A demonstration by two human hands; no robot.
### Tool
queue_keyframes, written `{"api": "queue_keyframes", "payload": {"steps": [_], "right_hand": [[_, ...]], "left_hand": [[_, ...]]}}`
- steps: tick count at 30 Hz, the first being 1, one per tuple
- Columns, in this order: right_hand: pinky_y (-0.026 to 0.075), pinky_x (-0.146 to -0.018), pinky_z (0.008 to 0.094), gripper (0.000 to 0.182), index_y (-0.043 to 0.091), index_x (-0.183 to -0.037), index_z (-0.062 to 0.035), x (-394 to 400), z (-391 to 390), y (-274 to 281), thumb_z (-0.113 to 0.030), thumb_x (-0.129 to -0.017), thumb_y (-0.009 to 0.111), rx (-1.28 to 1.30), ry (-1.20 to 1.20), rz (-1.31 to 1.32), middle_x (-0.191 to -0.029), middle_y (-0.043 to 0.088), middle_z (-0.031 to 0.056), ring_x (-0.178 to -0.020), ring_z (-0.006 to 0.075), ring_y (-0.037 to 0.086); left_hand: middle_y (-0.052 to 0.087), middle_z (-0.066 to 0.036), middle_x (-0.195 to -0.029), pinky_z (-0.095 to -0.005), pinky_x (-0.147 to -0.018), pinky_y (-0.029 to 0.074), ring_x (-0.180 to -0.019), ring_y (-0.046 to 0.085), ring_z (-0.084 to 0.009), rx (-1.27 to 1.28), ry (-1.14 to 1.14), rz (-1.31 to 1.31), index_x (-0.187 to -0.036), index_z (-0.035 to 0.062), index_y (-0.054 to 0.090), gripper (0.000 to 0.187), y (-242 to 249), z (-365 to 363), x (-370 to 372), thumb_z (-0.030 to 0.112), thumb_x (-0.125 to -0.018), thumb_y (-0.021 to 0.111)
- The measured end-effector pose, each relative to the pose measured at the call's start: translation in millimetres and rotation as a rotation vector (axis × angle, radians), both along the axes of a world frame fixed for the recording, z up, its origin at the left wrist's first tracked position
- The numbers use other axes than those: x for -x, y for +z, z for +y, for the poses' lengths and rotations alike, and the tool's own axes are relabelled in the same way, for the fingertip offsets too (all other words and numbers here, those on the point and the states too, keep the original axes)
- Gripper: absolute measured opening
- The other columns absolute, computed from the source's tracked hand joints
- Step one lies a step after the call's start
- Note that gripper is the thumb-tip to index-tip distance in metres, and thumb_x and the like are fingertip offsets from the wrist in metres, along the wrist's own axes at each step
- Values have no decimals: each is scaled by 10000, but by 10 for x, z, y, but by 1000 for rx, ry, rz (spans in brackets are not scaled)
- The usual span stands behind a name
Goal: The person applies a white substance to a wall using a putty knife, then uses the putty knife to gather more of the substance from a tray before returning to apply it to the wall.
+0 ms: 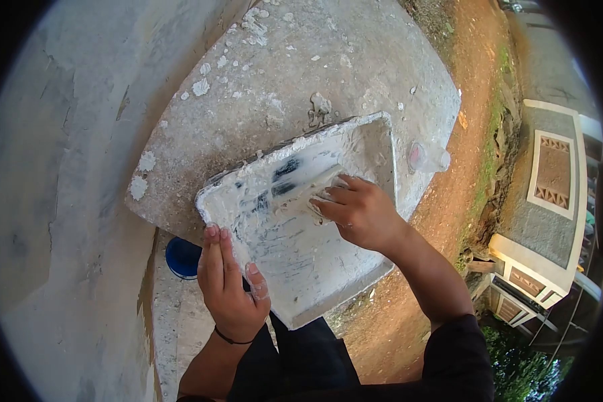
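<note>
Left hand (234, 285) on the tray (342, 295) edge, right hand (360, 213) in the white paste (229, 204)

Your two hands are well apart from each other, and both are at the tray. The tray is in front of you, in a slanted position; its far part is over the rough slab (355, 60), and its near corner is above your dark trousers (315, 355). With your left hand you hold the short side of the tray, the fingers and the thumb lying at its rim. On this wrist there is a black band (233, 337).

Your right hand is inside the tray, with bent fingers, at a flat pale piece (328, 177) which is covered with paste. I cannot tell if the fingers are closed around it. The paste is spread over the floor of the tray, and dark streaks show through it.

Near your left hand, beside the slab, stands a blue bucket (183, 258). Just beyond the right end of the tray, a clear plastic container (427, 158) is on the slab. White spots lie on the slab, near the grey wall (80, 201).
</note>
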State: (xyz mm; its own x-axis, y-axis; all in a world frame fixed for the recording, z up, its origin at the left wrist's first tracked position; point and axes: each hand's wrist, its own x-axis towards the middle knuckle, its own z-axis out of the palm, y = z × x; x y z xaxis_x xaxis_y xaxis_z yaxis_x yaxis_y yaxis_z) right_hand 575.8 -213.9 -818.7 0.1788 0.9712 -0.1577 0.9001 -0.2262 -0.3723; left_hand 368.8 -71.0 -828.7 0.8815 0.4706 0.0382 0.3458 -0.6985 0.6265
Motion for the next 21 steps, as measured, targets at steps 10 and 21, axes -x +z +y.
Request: {"api": "queue_keyframes", "payload": {"steps": [10,21], "right_hand": [[507,-719,330,297,658,-969,-81,21,64,-174,-127,-687,580,-106,13,-150,-842,617,47,-855,238,596],[517,-703,318,261,662,-943,-70,189,256,-235,-172,-717,579,-227,151,-176,-861,622,60,-905,208,590]], "left_hand": [[396,-293,-1322,-434,-1008,310,-1238,399,-395,55,3,38,-1270,-150,390,523,57,38,-6,156,-851,456],[418,-296,-1306,-415,-996,330,-1209,439,-386,110,83,6,-1259,-151,402,511,53,10,-23,164,-859,447]]}}
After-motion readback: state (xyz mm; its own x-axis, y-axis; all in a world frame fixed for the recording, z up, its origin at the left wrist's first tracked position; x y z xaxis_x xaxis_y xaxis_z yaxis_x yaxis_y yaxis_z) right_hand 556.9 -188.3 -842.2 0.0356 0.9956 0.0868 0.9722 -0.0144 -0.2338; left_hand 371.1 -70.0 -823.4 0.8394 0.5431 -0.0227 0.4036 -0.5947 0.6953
